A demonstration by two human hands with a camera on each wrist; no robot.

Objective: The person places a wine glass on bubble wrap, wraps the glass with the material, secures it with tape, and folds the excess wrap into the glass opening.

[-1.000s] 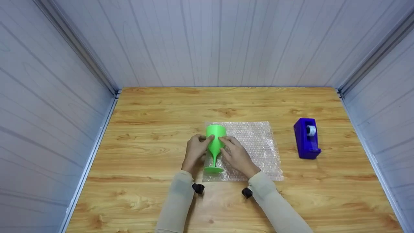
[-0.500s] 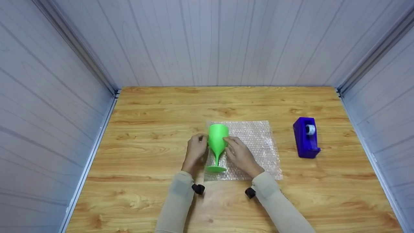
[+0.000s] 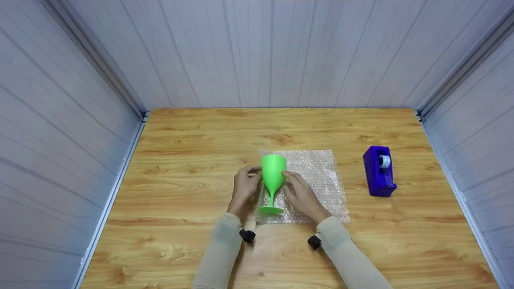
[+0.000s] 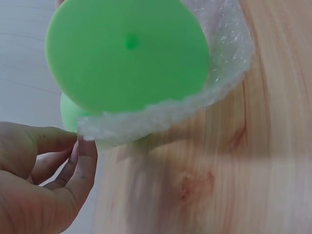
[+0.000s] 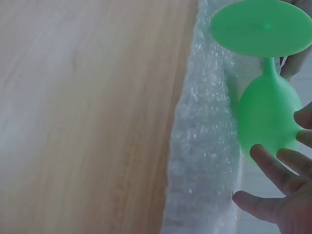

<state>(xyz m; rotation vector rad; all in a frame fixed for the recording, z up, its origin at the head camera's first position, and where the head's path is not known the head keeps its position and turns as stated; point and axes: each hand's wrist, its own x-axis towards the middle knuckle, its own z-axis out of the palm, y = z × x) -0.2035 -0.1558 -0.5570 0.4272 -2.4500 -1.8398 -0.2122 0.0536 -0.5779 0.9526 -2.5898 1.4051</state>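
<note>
A bright green plastic goblet [image 3: 274, 170] lies on its side across the left part of a bubble wrap sheet [image 3: 319, 180], its bowl pointing away from me. My left hand [image 3: 245, 185] pinches the sheet's left edge between thumb and fingers; in the left wrist view that edge [image 4: 161, 114] is raised beside the goblet's round foot [image 4: 126, 68]. From the other side, my right hand [image 3: 304, 196] touches the goblet's bowl [image 5: 268, 109] with extended fingertips, as the right wrist view shows. Part of the sheet is hidden under the goblet and the right hand.
A blue tape dispenser [image 3: 378, 176] with a white roll stands on the wooden table [image 3: 192, 144], right of the bubble wrap. Pale panel walls [image 3: 273, 52] enclose the table at the back, left and right.
The goblet has shifted slightly right, with the right hand moving along with it. My left thumb has left the goblet, and the left hand now holds the sheet's edge.
</note>
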